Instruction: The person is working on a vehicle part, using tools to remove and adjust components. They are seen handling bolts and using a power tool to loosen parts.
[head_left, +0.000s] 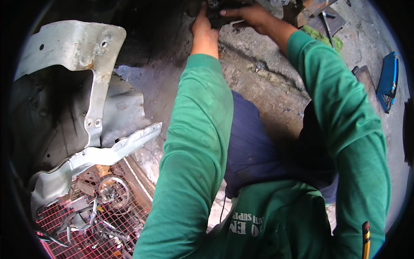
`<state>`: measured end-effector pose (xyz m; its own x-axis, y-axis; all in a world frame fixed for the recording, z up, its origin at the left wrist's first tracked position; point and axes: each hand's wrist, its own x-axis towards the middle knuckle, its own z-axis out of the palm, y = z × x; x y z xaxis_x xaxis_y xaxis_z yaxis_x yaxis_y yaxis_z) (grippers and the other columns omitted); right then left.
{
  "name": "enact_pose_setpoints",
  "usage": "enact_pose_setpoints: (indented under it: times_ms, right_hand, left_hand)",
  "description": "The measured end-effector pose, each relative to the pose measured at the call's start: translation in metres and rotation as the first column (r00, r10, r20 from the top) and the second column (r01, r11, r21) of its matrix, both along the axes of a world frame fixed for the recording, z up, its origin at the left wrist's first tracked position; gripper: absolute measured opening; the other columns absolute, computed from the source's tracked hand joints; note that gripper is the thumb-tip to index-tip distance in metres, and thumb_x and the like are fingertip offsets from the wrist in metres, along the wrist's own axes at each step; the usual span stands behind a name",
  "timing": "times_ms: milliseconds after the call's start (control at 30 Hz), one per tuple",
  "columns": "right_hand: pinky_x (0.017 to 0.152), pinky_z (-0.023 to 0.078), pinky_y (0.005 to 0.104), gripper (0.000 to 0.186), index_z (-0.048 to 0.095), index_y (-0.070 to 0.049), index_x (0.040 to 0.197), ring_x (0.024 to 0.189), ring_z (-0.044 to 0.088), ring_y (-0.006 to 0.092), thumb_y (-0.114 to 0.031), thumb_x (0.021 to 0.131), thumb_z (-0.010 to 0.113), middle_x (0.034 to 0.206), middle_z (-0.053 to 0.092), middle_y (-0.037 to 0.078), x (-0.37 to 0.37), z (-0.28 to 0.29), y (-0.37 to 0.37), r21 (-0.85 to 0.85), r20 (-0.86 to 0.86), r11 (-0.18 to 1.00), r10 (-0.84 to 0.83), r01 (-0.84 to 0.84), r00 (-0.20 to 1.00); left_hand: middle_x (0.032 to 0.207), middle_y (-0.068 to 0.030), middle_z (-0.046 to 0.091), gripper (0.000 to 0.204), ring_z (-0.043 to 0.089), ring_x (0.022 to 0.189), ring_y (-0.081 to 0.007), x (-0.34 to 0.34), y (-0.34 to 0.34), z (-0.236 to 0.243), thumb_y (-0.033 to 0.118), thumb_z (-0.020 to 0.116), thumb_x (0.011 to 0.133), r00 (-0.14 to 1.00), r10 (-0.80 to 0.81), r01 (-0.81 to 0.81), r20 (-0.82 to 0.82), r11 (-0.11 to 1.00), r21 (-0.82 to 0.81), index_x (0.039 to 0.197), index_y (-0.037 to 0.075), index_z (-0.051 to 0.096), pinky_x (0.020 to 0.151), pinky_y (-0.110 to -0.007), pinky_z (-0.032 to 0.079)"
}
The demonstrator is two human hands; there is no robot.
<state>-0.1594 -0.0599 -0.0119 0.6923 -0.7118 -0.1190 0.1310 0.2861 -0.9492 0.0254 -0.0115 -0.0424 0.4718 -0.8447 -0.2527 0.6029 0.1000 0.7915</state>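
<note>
Both of my arms, in green sleeves, reach up to the top edge of the view. There, my left hand (204,31) and my right hand (254,18) close in on a dark, greasy-looking metal part (214,15) from either side. The part is cut off by the edge and sunk in shadow, so its kind does not show. My left index finger points upward along its left side. From the right, the fingers of my right hand stretch across to it, with the thumb side lower.
Bent grey sheet-metal bodywork (98,82) stands on the left. Below it, a red wire-mesh basket (64,220) holds assorted metal parts. A blue object (387,82) lies far right on the concrete floor (366,39). Near my right wrist are a green cloth (338,44) and a long tool (327,28).
</note>
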Motion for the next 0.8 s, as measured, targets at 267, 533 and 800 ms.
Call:
enact_pose_setpoints:
  times_ms: [267, 533, 800]
  right_hand:
    - [0.066, 0.051, 0.0344, 0.037, 0.07, -0.012, 0.118, 0.091, 0.072, 0.0189, -0.024, 0.086, 0.084, 0.101, 0.075, 0.002, 0.001, 0.009, -0.008, 0.078, -0.059, 0.996, 0.057, -0.052, 0.997]
    - [0.069, 0.049, 0.0366, 0.048, 0.068, -0.014, 0.126, 0.091, 0.068, 0.0185, -0.026, 0.084, 0.086, 0.105, 0.075, 0.002, 0.012, 0.011, 0.004, 0.024, -0.057, 1.0, 0.006, -0.005, 0.998]
    - [0.06, 0.051, 0.035, 0.061, 0.068, -0.008, 0.13, 0.078, 0.065, 0.0201, -0.019, 0.074, 0.09, 0.103, 0.074, 0.009, 0.005, 0.012, 0.012, -0.047, -0.03, 0.99, -0.134, 0.133, 0.991]
  left_hand:
    - [0.132, -0.0146, 0.066, 0.045, 0.065, 0.118, -0.0325, -0.006, -0.013, -0.001, 0.036, 0.062, 0.103, 0.999, 0.023, -0.026, -0.042, 0.998, -0.059, 0.133, 0.003, 0.061, 0.102, -0.047, 0.055]
    - [0.136, -0.0151, 0.063, 0.048, 0.061, 0.123, -0.034, -0.004, 0.001, 0.012, 0.039, 0.061, 0.103, 0.996, 0.079, -0.08, 0.032, 0.996, 0.028, 0.138, 0.007, 0.058, 0.105, -0.054, 0.051]
    - [0.136, -0.0169, 0.062, 0.06, 0.062, 0.122, -0.0359, -0.033, 0.022, 0.036, 0.039, 0.071, 0.097, 0.985, 0.162, -0.169, 0.058, 0.977, 0.128, 0.14, 0.001, 0.052, 0.104, -0.056, 0.053]
